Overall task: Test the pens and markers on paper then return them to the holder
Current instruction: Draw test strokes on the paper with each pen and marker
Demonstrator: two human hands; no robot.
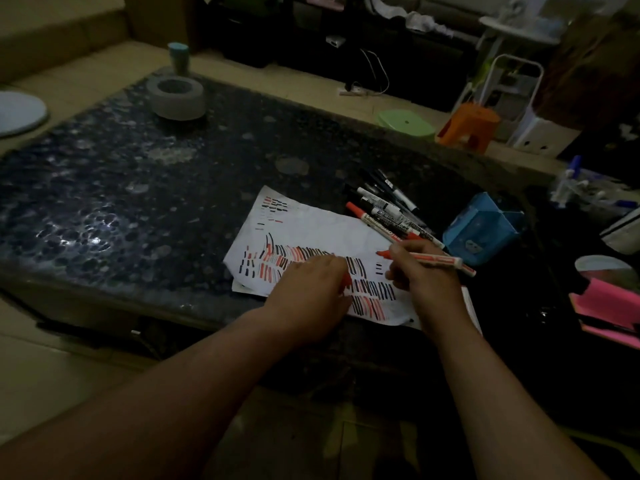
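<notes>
The right hand (415, 268) pinches an uncapped red marker (437, 260) near its writing end. The marker's long axis runs almost level across the view, with the tip pointing towards the left hand and the tail sticking out past the right hand's outer side. The tip sits just above a bare patch of the paper (311, 230), just ahead of the right hand's fingers, so a short dip should be enough to make a stroke.

The left hand (308, 289) lies palm down on the paper and pins it to the surface (138, 202). Its curled fingers appear to pinch a small red cap (346, 280), though most of it is hidden.

The blue holder (481, 230) sits beyond the right hand and slightly to its outer side. It looks tipped over. It is much nearer the right hand than the left, roughly where the marker's tail points. A pile of markers (384, 206) lies just ahead of the right hand, between the paper and the holder.
</notes>
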